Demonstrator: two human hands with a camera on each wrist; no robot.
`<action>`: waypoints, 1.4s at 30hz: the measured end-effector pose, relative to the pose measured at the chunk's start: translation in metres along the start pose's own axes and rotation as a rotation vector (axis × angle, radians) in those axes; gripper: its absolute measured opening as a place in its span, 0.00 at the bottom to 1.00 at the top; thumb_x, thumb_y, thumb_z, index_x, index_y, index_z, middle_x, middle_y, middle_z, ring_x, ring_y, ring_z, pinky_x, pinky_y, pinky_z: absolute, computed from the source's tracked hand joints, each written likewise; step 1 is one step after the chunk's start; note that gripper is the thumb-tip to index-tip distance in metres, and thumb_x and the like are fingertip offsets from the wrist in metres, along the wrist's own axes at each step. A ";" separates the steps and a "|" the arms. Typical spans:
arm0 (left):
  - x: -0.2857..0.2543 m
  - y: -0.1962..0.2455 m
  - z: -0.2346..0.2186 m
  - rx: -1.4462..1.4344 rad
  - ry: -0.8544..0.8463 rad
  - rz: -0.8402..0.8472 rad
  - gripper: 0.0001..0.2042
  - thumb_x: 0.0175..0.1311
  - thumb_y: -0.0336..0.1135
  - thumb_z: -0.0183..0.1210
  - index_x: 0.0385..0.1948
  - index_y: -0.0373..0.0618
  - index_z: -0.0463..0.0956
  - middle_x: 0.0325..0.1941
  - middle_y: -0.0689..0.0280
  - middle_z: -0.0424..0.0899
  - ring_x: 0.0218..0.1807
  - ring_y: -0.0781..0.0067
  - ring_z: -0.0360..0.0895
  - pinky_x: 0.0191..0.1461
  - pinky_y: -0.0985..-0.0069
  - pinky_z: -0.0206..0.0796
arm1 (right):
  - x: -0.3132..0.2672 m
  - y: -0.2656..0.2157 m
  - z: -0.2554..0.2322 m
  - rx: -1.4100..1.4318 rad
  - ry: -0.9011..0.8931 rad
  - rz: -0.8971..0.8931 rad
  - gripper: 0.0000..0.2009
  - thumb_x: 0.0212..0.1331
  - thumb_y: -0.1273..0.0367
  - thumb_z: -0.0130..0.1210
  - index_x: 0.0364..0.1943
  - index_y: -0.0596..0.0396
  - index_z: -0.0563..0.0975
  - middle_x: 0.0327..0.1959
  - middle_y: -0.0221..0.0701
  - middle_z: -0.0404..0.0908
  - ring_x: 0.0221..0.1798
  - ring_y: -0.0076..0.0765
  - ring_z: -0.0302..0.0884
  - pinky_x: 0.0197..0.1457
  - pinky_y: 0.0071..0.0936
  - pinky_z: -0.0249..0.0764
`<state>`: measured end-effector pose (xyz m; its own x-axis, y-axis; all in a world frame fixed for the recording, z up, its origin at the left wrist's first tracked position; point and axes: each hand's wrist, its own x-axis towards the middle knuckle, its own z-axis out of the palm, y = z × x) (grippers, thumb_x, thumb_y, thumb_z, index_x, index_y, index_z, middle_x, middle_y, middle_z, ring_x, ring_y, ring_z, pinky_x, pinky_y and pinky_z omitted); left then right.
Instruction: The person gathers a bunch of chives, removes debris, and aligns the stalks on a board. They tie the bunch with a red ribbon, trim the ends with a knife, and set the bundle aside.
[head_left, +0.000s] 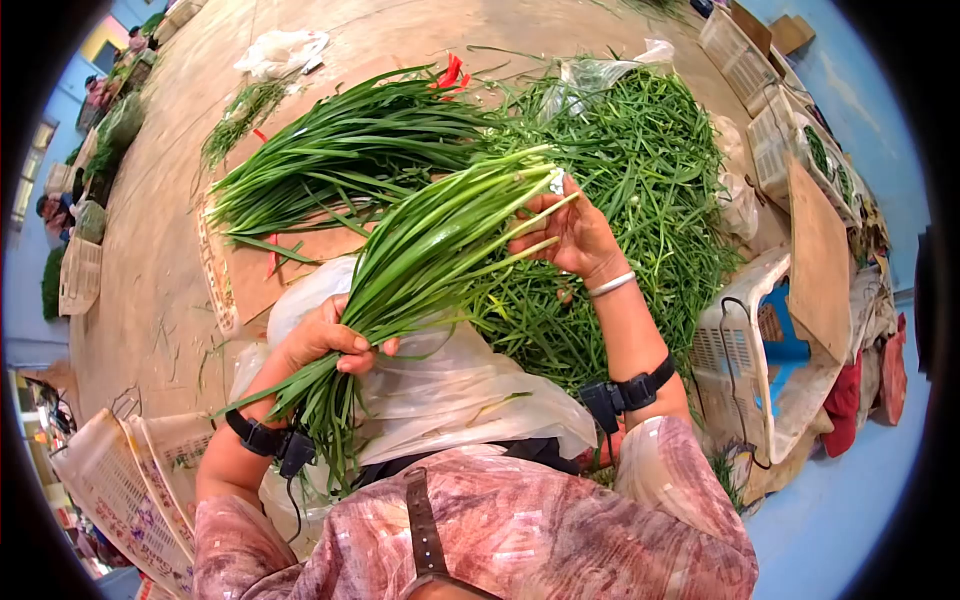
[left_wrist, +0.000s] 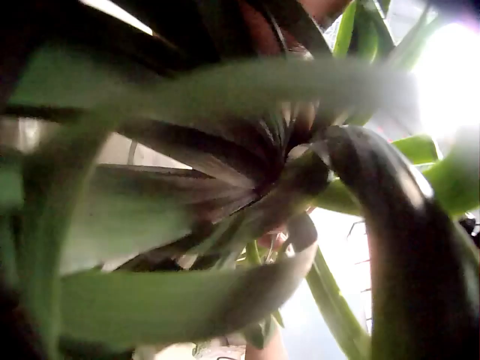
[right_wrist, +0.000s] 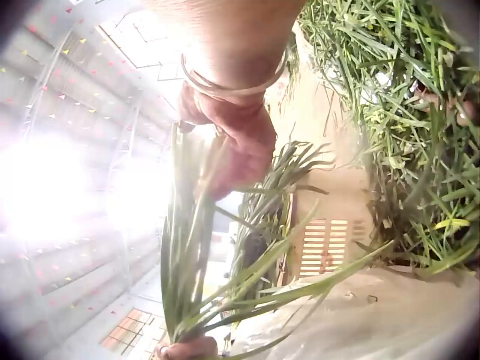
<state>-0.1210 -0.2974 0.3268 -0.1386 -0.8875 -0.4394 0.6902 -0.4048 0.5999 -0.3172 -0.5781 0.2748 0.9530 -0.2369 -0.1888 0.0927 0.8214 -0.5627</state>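
A long bunch of garlic chives lies slantwise across the person's lap, pale stem ends up and to the right. The left hand grips it round the leafy part, and the leaf tips hang below over the wrist. At the stem ends the right hand has bent fingers and holds some of the stems, a white wrap showing at a fingertip. In the right wrist view the same chives stretch between both hands. Blurred leaves fill the left wrist view and hide the left hand's fingers.
A big heap of loose chives lies ahead on the right. Laid-out chives with red ties rest on a cardboard-covered crate. Plastic sheeting covers the lap. White crates stand at the right.
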 end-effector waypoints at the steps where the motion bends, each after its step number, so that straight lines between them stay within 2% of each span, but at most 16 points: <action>1: 0.001 0.000 0.000 0.000 -0.001 -0.001 0.27 0.44 0.19 0.55 0.52 0.38 0.61 0.34 0.50 0.73 0.12 0.79 0.61 0.14 0.84 0.52 | -0.003 -0.005 0.012 -0.003 0.036 0.040 0.19 0.60 0.57 0.49 0.39 0.62 0.73 0.32 0.44 0.80 0.33 0.44 0.81 0.36 0.34 0.79; 5: -0.001 0.004 -0.002 0.069 0.025 0.005 0.25 0.44 0.19 0.55 0.50 0.37 0.64 0.34 0.51 0.75 0.12 0.79 0.62 0.16 0.83 0.54 | 0.001 -0.004 0.005 -0.141 -0.099 -0.079 0.15 0.54 0.68 0.57 0.41 0.64 0.72 0.31 0.36 0.78 0.29 0.36 0.80 0.36 0.32 0.79; 10: -0.005 0.007 -0.004 0.184 0.036 0.006 0.23 0.43 0.20 0.56 0.47 0.36 0.66 0.34 0.53 0.77 0.13 0.79 0.63 0.17 0.82 0.56 | -0.006 -0.003 0.026 -0.197 0.051 -0.019 0.16 0.51 0.71 0.58 0.43 0.63 0.71 0.32 0.33 0.77 0.27 0.30 0.77 0.31 0.22 0.76; 14: -0.009 0.010 -0.012 0.224 0.031 0.005 0.24 0.42 0.20 0.57 0.47 0.35 0.67 0.34 0.53 0.77 0.14 0.79 0.64 0.17 0.83 0.56 | -0.013 0.005 0.014 -0.163 -0.079 -0.085 0.20 0.48 0.72 0.61 0.45 0.63 0.69 0.32 0.31 0.76 0.27 0.25 0.75 0.28 0.16 0.71; 18: -0.012 0.010 -0.011 0.172 -0.007 -0.014 0.24 0.42 0.21 0.58 0.47 0.36 0.67 0.34 0.52 0.76 0.14 0.80 0.63 0.17 0.84 0.56 | -0.034 -0.005 -0.002 -0.203 -0.109 -0.255 0.20 0.47 0.71 0.63 0.44 0.63 0.70 0.31 0.32 0.78 0.31 0.26 0.77 0.33 0.17 0.74; 24: -0.011 0.006 -0.015 0.094 -0.023 -0.021 0.23 0.44 0.21 0.57 0.47 0.37 0.67 0.32 0.53 0.75 0.13 0.81 0.60 0.15 0.85 0.53 | -0.063 -0.040 -0.051 -0.166 -0.175 -0.619 0.17 0.50 0.66 0.62 0.43 0.57 0.74 0.25 0.33 0.74 0.26 0.30 0.70 0.30 0.25 0.69; 27: -0.011 0.005 -0.020 0.113 -0.038 0.004 0.21 0.44 0.22 0.57 0.46 0.37 0.67 0.32 0.53 0.75 0.12 0.82 0.59 0.15 0.85 0.51 | -0.078 -0.048 -0.076 -0.119 -0.023 -0.695 0.15 0.52 0.70 0.60 0.44 0.57 0.73 0.27 0.35 0.76 0.30 0.32 0.73 0.36 0.29 0.75; 29: -0.010 0.004 -0.019 0.126 -0.040 0.000 0.21 0.44 0.22 0.57 0.45 0.37 0.67 0.32 0.53 0.75 0.12 0.82 0.58 0.15 0.85 0.50 | -0.081 -0.050 -0.086 -0.150 -0.032 -0.721 0.14 0.53 0.72 0.58 0.44 0.58 0.73 0.29 0.36 0.77 0.32 0.33 0.75 0.36 0.28 0.77; 31: -0.011 0.002 -0.019 0.140 -0.038 -0.006 0.20 0.44 0.22 0.57 0.44 0.37 0.67 0.32 0.54 0.75 0.12 0.82 0.58 0.15 0.85 0.50 | -0.085 -0.053 -0.096 -0.141 0.183 -0.717 0.13 0.55 0.74 0.56 0.45 0.58 0.73 0.30 0.36 0.77 0.34 0.33 0.76 0.35 0.27 0.78; 32: -0.012 0.001 -0.020 0.139 -0.029 -0.008 0.20 0.44 0.22 0.57 0.44 0.36 0.67 0.31 0.54 0.74 0.12 0.82 0.58 0.15 0.85 0.49 | -0.088 -0.053 -0.095 -0.109 0.364 -0.765 0.13 0.55 0.74 0.55 0.45 0.58 0.73 0.32 0.35 0.78 0.31 0.31 0.76 0.32 0.26 0.77; 35: -0.017 0.003 -0.021 0.142 0.002 -0.001 0.19 0.44 0.22 0.57 0.43 0.36 0.68 0.31 0.54 0.75 0.12 0.82 0.58 0.15 0.85 0.50 | -0.100 -0.074 -0.172 0.074 0.305 -0.908 0.12 0.53 0.78 0.54 0.44 0.56 0.75 0.34 0.35 0.79 0.28 0.27 0.73 0.28 0.21 0.71; 37: -0.022 0.005 -0.017 0.145 0.025 0.017 0.19 0.44 0.22 0.56 0.43 0.36 0.69 0.31 0.55 0.75 0.12 0.82 0.59 0.16 0.84 0.50 | -0.115 -0.079 -0.180 -0.649 1.022 -0.514 0.17 0.50 0.78 0.55 0.47 0.57 0.75 0.39 0.38 0.79 0.36 0.32 0.76 0.38 0.25 0.73; 38: -0.023 0.007 -0.015 0.242 0.087 0.030 0.18 0.44 0.21 0.55 0.41 0.37 0.70 0.31 0.56 0.76 0.13 0.81 0.60 0.16 0.84 0.52 | -0.116 -0.073 -0.186 -1.462 1.080 -0.300 0.21 0.47 0.75 0.57 0.51 0.60 0.73 0.46 0.43 0.77 0.46 0.37 0.76 0.47 0.28 0.72; 39: -0.025 0.008 -0.012 0.337 0.152 0.034 0.17 0.44 0.21 0.54 0.40 0.37 0.71 0.32 0.57 0.77 0.13 0.81 0.61 0.17 0.83 0.54 | -0.105 -0.074 -0.114 -1.758 1.194 0.180 0.23 0.49 0.71 0.58 0.51 0.65 0.71 0.50 0.45 0.75 0.52 0.42 0.74 0.54 0.31 0.69; 41: -0.025 0.012 -0.007 0.443 0.179 0.062 0.16 0.44 0.20 0.52 0.39 0.37 0.73 0.32 0.59 0.78 0.17 0.80 0.64 0.21 0.82 0.57 | -0.088 -0.066 -0.106 -1.294 0.911 -0.212 0.25 0.50 0.67 0.58 0.53 0.65 0.70 0.50 0.44 0.75 0.50 0.39 0.75 0.49 0.29 0.72; 42: -0.023 0.015 -0.003 0.553 0.204 0.079 0.15 0.44 0.19 0.51 0.38 0.37 0.74 0.33 0.61 0.79 0.21 0.79 0.68 0.24 0.82 0.61 | -0.080 -0.062 -0.063 -1.019 0.704 -0.239 0.26 0.51 0.66 0.58 0.54 0.65 0.68 0.49 0.43 0.75 0.50 0.37 0.76 0.45 0.26 0.73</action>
<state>-0.1049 -0.2821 0.3442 0.0753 -0.8817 -0.4657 0.2130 -0.4421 0.8713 -0.4178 -0.6426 0.2745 0.5543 -0.8062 -0.2070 -0.3217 0.0219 -0.9466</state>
